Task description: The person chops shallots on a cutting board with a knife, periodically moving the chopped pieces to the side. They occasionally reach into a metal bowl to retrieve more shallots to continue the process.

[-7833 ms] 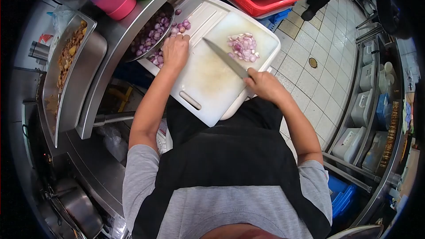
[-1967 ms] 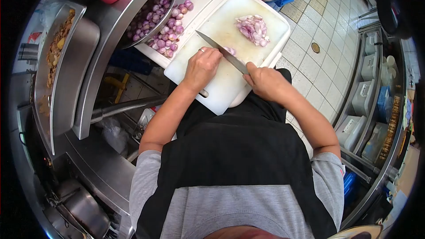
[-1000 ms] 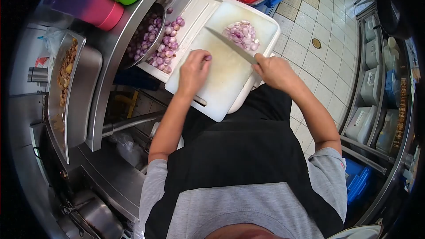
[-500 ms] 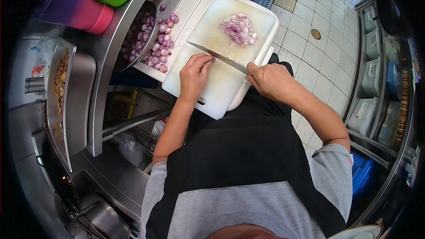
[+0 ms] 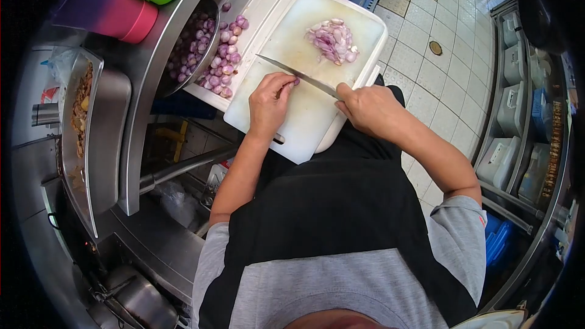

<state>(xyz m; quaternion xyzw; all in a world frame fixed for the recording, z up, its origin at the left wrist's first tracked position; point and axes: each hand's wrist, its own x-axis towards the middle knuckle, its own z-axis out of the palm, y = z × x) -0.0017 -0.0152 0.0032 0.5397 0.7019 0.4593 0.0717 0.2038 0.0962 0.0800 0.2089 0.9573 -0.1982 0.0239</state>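
Slicing on a white cutting board [image 5: 308, 119]

Left hand [image 5: 268, 100] pins a small shallot [image 5: 295, 82] near the board's middle, its grip closed on it with fingertips curled. Right hand [image 5: 365, 106], at the board's near right edge, has its grip clamped on a knife [image 5: 295, 75], blade against the shallot. Sliced pieces [image 5: 333, 39] sit heaped at the board's far corner; whole shallots [image 5: 225, 55] lie just left of the board.

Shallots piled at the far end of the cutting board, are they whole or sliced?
Sliced: the pile is loose, thin pink pieces, unlike the round whole shallots nearby.
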